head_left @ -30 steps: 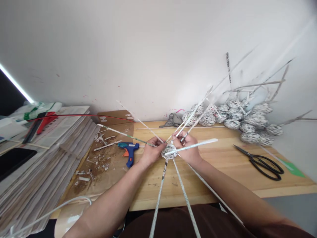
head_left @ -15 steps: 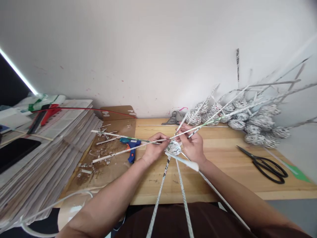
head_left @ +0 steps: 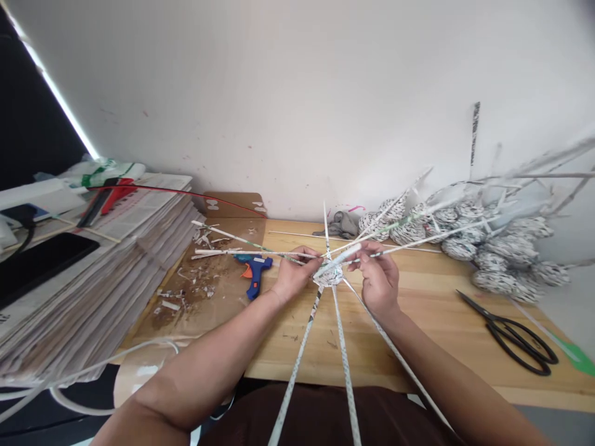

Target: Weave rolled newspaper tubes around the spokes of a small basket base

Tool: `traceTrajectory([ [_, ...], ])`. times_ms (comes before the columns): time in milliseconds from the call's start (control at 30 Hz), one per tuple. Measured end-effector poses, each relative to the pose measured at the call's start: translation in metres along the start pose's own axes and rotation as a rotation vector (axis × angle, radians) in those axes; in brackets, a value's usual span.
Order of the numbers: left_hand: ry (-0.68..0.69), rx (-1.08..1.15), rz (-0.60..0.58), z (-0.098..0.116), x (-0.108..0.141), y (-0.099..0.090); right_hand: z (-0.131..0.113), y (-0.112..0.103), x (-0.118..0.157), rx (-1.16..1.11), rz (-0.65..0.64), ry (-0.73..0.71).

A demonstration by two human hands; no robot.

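Pinched both sides: left hand (head_left: 297,275) on a paper tube (head_left: 232,252) at woven disc's (head_left: 329,279) 9 o'clock, right hand (head_left: 379,279) on another tube (head_left: 427,238) at 3. Disc between hands; scissors (head_left: 489,316) toward 4.

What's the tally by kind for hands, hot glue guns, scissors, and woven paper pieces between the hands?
Hands: 2 (left hand, right hand)
Hot glue gun: 1
Scissors: 1 pair
Woven paper piece: 1
Total: 5
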State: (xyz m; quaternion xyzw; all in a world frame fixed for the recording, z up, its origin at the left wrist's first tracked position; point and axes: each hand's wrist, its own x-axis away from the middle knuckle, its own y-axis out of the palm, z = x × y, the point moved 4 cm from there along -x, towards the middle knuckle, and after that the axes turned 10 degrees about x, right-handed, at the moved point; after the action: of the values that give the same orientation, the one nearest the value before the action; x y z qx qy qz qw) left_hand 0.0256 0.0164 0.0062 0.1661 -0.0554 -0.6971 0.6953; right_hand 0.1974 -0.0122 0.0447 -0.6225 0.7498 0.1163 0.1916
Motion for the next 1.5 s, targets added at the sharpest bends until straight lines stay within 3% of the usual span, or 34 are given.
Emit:
traceTrajectory([
  [300, 0.036, -0.015, -0.020, 0.002, -0.003, -0.003, -0.005, -0.001, -0.004, 0.068, -0.085, -0.063],
  [500, 0.062, -0.050, -0.021, 0.010, 0.001, 0.000, 0.007, 0.001, -0.011, -0.022, -0.145, 0.039],
  [633, 0.071, -0.050, -0.016, 0.017, 0.004, 0.003, 0.017, 0.003, -0.014, 0.040, -0.200, 0.196],
  [733, 0.093, -0.049, 0.008, 0.019, 0.004, 0.002, 0.020, 0.010, -0.013, 0.117, -0.360, 0.308],
  [800, 0.091, -0.041, -0.004, 0.018, 0.004, 0.003, 0.021, 0.018, -0.009, 0.086, -0.517, 0.347],
  [867, 0.084, -0.040, -0.019, 0.015, 0.005, 0.004, 0.024, 0.024, -0.005, 0.018, -0.585, 0.369],
  [1167, 0.129, -0.157, -0.002, 0.009, 0.007, 0.003, 0.043, 0.028, 0.003, -0.092, -0.259, 0.564],
  [1500, 0.059, -0.249, -0.057, 0.014, 0.009, 0.005, 0.047, 0.032, 0.007, -0.209, -0.274, 0.583],
])
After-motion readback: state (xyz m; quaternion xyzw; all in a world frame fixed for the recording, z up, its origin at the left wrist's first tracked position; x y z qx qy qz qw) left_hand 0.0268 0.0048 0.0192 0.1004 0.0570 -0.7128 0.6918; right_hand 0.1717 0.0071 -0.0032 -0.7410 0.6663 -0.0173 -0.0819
